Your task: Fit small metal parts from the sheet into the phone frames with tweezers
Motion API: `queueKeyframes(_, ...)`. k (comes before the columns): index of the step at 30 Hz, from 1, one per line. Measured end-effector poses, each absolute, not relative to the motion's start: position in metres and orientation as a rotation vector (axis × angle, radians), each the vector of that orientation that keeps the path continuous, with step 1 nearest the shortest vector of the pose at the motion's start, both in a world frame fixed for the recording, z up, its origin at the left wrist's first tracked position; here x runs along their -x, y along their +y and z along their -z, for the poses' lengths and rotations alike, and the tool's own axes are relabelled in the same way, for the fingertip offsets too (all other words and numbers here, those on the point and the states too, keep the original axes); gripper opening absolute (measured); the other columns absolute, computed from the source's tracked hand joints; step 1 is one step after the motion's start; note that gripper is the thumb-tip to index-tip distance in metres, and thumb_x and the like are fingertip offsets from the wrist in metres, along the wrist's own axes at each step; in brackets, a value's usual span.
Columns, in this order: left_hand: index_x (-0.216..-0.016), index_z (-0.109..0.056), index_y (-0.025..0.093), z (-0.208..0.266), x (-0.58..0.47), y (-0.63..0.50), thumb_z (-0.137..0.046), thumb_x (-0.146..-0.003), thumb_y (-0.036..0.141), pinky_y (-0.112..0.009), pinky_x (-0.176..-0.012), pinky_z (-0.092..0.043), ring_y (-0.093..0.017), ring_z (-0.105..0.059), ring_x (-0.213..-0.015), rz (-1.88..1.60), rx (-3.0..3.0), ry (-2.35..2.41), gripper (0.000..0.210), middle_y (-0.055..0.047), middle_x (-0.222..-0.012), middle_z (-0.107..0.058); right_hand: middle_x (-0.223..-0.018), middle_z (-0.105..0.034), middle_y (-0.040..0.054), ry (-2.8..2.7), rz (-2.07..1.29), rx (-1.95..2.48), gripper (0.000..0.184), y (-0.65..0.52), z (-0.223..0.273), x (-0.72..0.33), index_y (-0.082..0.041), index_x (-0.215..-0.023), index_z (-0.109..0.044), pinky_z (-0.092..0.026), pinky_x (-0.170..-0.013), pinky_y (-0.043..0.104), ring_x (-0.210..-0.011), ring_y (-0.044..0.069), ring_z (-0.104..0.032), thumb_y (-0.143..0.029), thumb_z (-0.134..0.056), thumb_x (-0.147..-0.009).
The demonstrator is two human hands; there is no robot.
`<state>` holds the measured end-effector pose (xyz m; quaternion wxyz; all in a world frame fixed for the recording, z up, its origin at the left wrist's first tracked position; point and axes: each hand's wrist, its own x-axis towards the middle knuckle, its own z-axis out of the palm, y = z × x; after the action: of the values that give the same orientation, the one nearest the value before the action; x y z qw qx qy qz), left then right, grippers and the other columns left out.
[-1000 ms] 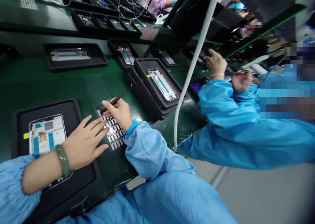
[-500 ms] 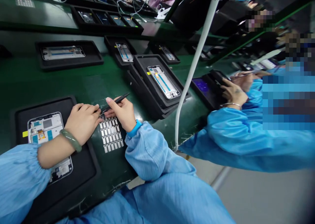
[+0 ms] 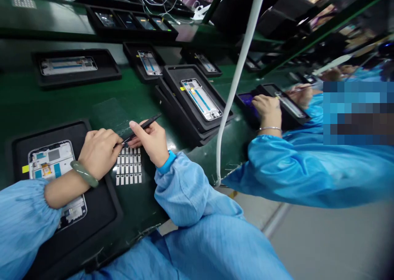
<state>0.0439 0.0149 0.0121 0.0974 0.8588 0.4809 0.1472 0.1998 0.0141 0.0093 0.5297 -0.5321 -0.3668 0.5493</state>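
My right hand (image 3: 150,140) is closed around black tweezers (image 3: 153,120), whose tip points left toward my other hand. My left hand (image 3: 101,150), with a green bangle at its wrist, has its fingers pinched together at the upper left corner of a sheet of small white stickers (image 3: 129,168). The tweezer tip meets the left fingertips there; what lies between them is too small to make out. Under my left forearm a phone frame (image 3: 66,150) with a yellow tab lies in a black tray (image 3: 103,214), partly covered by the arm.
Stacked black trays (image 3: 175,120) stand right of my hands, the top one holding another phone frame (image 3: 201,99). A white cable (image 3: 229,95) rises beside them. More trays (image 3: 113,72) line the back. At right, a co-worker's hand (image 3: 269,109) is over a tray.
The sticker sheet has turned slightly and shifted left, and my hands have moved a little left with it. The co-worker's near hand has moved left, uncovering a phone part in a tray.
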Motion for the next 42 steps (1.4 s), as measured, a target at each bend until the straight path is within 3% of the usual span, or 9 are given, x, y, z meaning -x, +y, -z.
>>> queueKeyframes(5, -0.086, -0.061, 0.017, -0.008, -0.046, 0.016, -0.045, -0.086, 0.021, -0.048, -0.085, -0.045, -0.028, -0.061, -0.090, -0.474, -2.489, 1.396, 0.016, -0.008, -0.085, -0.063, -0.050, -0.062, -0.0060, -0.804, -1.408, 1.226, 0.030, 0.018, -0.010, -0.202, -0.018, -0.075, -0.050, -0.056, -0.041, 0.018, -0.043, 0.013, -0.065, -0.036, -0.074, -0.072)
queueKeyframes(8, -0.108, -0.056, 0.015, -0.005, -0.045, 0.018, -0.044, -0.086, 0.017, -0.047, -0.091, -0.046, -0.026, -0.060, -0.101, -0.524, -2.431, 1.387, 0.026, -0.010, -0.102, -0.062, -0.053, -0.065, -0.0041, -0.732, -1.479, 1.133, 0.029, 0.020, -0.018, -0.206, -0.018, -0.074, -0.051, -0.054, -0.041, 0.016, -0.043, 0.011, -0.065, -0.035, -0.074, -0.073)
queueKeyframes(11, -0.132, -0.041, 0.014, -0.011, -0.039, 0.016, -0.057, -0.083, 0.031, -0.049, -0.098, -0.045, -0.031, -0.047, -0.126, -0.630, -2.370, 1.412, 0.055, -0.017, -0.132, -0.046, -0.059, -0.069, -0.0032, -0.690, -1.468, 1.017, 0.031, 0.021, -0.027, -0.204, -0.018, -0.077, -0.052, -0.055, -0.043, 0.014, -0.046, 0.009, -0.066, -0.037, -0.076, -0.072)
queueKeyframes(13, -0.130, -0.045, 0.017, -0.021, -0.031, 0.011, -0.061, -0.080, 0.044, -0.051, -0.103, -0.041, -0.033, -0.039, -0.133, -0.776, -2.285, 1.409, 0.060, -0.018, -0.142, -0.036, -0.064, -0.070, -0.0029, -0.694, -1.459, 0.958, 0.033, 0.021, -0.031, -0.198, -0.018, -0.079, -0.052, -0.055, -0.045, 0.013, -0.048, 0.009, -0.066, -0.039, -0.077, -0.071)
queueKeyframes(17, -0.090, -0.061, 0.021, -0.042, -0.012, -0.002, -0.053, -0.085, 0.046, -0.047, -0.108, -0.038, -0.025, -0.051, -0.122, -1.000, -2.013, 1.381, 0.027, -0.009, -0.131, -0.049, -0.067, -0.071, -0.0030, -0.789, -1.496, 0.899, 0.035, 0.023, -0.035, -0.175, -0.019, -0.081, -0.052, -0.056, -0.047, 0.015, -0.050, 0.009, -0.068, -0.043, -0.076, -0.071)
queueKeyframes(23, -0.071, -0.061, 0.024, -0.055, 0.028, -0.007, -0.054, -0.081, 0.045, -0.043, -0.103, -0.041, -0.024, -0.054, -0.117, -0.839, -1.811, 1.381, 0.025, -0.003, -0.115, -0.060, -0.065, -0.070, -0.0038, -1.096, -1.606, 0.791, 0.029, 0.028, -0.053, -0.145, -0.018, -0.084, -0.056, -0.057, -0.047, 0.016, -0.049, 0.009, -0.067, -0.037, -0.075, -0.074)
queueKeyframes(28, -0.094, -0.064, 0.027, -0.055, 0.077, -0.010, -0.050, -0.084, 0.056, -0.037, -0.089, -0.050, -0.023, -0.060, -0.105, -0.567, -1.936, 1.394, 0.034, -0.002, -0.113, -0.063, -0.064, -0.068, -0.0037, -1.176, -1.680, 0.777, 0.029, 0.038, -0.055, -0.123, -0.018, -0.081, -0.056, -0.057, -0.047, 0.017, -0.050, 0.010, -0.067, -0.038, -0.075, -0.074)
queueKeyframes(32, -0.124, -0.051, 0.028, -0.035, 0.116, -0.018, -0.053, -0.081, 0.062, -0.049, -0.104, -0.040, -0.030, -0.048, -0.126, -0.448, -2.275, 1.448, 0.055, -0.005, -0.135, -0.054, -0.065, -0.068, -0.0038, -1.113, -1.689, 0.844, 0.032, 0.050, -0.034, -0.101, -0.018, -0.082, -0.055, -0.058, -0.049, 0.018, -0.050, 0.010, -0.067, -0.041, -0.076, -0.072)
queueKeyframes(42, -0.121, -0.049, 0.023, -0.009, 0.123, -0.028, -0.055, -0.081, 0.064, -0.053, -0.105, -0.035, -0.032, -0.042, -0.131, -0.488, -2.433, 1.387, 0.057, -0.010, -0.137, -0.053, -0.066, -0.065, -0.0042, -1.299, -1.704, 1.055, 0.040, 0.053, -0.014, -0.077, -0.018, -0.082, -0.055, -0.055, -0.048, 0.016, -0.054, 0.010, -0.068, -0.049, -0.076, -0.068)
